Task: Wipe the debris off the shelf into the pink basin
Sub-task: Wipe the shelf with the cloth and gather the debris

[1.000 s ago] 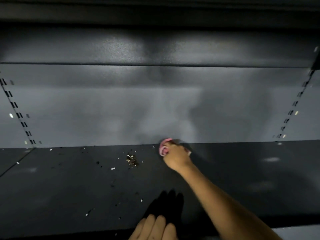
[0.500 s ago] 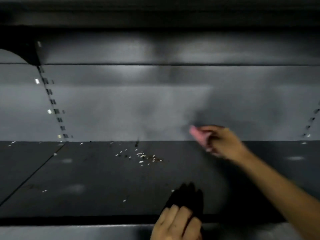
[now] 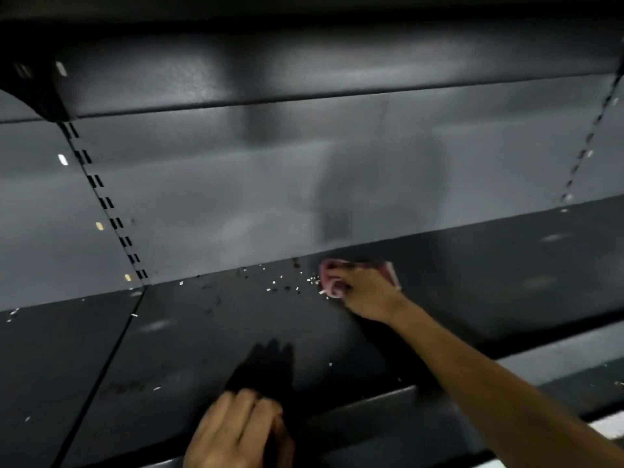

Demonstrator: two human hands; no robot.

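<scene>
No legible writing is seen. A dark grey metal shelf (image 3: 209,349) is backed by a grey panel with slotted uprights, dimly lit. A pink cloth (image 3: 332,273) is bunched in the closed fingers of the right hand (image 3: 364,292) by the back edge. Debris (image 3: 287,285) lies scattered at its 9 o'clock. The left hand (image 3: 236,434) rests at the front edge, fingers loosely curled, holding nothing visible.

The shelf (image 3: 189,349) was a dark grey metal board, dull and faintly glossy, running level below a paler back panel. Debris (image 3: 290,283) lay scattered on it as small white and dark crumbs, thickest near the rear edge at mid-width, with stray flecks farther left and toward the front lip.
</scene>
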